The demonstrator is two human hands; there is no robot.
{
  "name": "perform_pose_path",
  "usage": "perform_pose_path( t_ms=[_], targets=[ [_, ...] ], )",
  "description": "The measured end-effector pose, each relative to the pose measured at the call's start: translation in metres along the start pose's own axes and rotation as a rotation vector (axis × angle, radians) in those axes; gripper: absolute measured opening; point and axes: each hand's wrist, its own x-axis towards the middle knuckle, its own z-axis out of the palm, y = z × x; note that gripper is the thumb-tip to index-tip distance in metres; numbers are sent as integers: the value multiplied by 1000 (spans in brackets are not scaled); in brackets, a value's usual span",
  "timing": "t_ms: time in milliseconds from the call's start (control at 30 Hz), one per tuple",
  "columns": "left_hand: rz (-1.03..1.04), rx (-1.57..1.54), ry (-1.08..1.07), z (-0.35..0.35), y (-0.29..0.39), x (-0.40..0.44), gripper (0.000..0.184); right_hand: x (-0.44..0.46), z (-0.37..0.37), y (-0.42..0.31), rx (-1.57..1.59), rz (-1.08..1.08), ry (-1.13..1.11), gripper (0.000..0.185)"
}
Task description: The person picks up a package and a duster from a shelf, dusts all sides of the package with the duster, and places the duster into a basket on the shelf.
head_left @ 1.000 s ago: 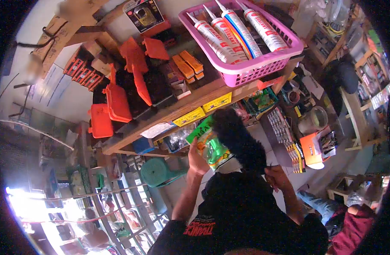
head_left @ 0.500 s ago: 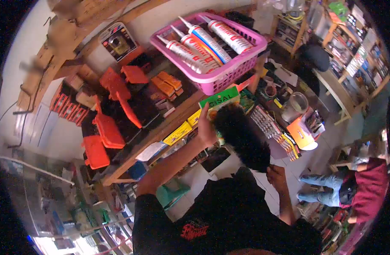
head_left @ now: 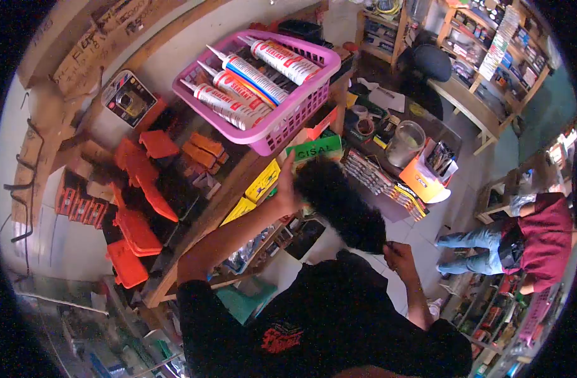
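A black, fuzzy thing point(head_left: 339, 205) hangs between my two hands; I cannot make out its exact kind. At its upper end is a green card point(head_left: 313, 150) printed "CISAL". My left hand point(head_left: 287, 194) grips the upper left side, thumb pointing up beside the card, with its other fingers mostly hidden. Down at the lower right end, my right hand point(head_left: 398, 257) is closed with the fingers pinched on the edge of the fuzzy thing. Just beyond the card stands a pink basket point(head_left: 263, 138) holding several sealant tubes point(head_left: 285, 61).
Orange-red plastic cases point(head_left: 137, 230) lie at the left of the wooden bench. Right of the card are packaged goods point(head_left: 379, 183), a clear jar point(head_left: 405, 143) and an orange box point(head_left: 424, 179). A person in a maroon shirt point(head_left: 543, 242) stands at the right, near shelves.
The view has turned, so the basket and bench appear farther left and the sealant tubes look sharper. Both hands keep their hold on the black fuzzy thing.
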Motion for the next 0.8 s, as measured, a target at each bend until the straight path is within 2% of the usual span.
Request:
perform_pose_path(
  t_ms=[67, 167, 267, 367, 467, 567, 667, 767, 800],
  targets=[
    [52, 53, 103, 11, -1, 6, 68, 8, -2, 11, 118, 39, -31, 29],
    [-60, -17, -71, 3, 5, 14, 71, 21, 1, 27, 17, -19, -78, 27],
    [84, 144, 114, 2, 4, 23, 67, 33, 1, 27, 112, 70, -12, 26],
    [128, 205, -46, -7, 2, 38, 69, 43, 7, 15, 166, 118, -66, 27],
    [298, 179, -108, 3, 0, 48, 73, 51, 30, -24, 272, 114, -3, 29],
    [158, 73, -47, 3, 8, 59, 76, 66, 32, -26, 341, 142, -63, 32],
    [132, 105, -152, -14, 19, 71, 74, 76, 11, 4, -138, 148, -82, 44],
    [67, 199, -37, 3, 25, 68, 65, 69, -16, 24, -347, -92, -134, 44],
    [65, 183, 14, -1, 25, 72, 65, 69, -20, 26, -217, 0, -97, 39]
  ],
)
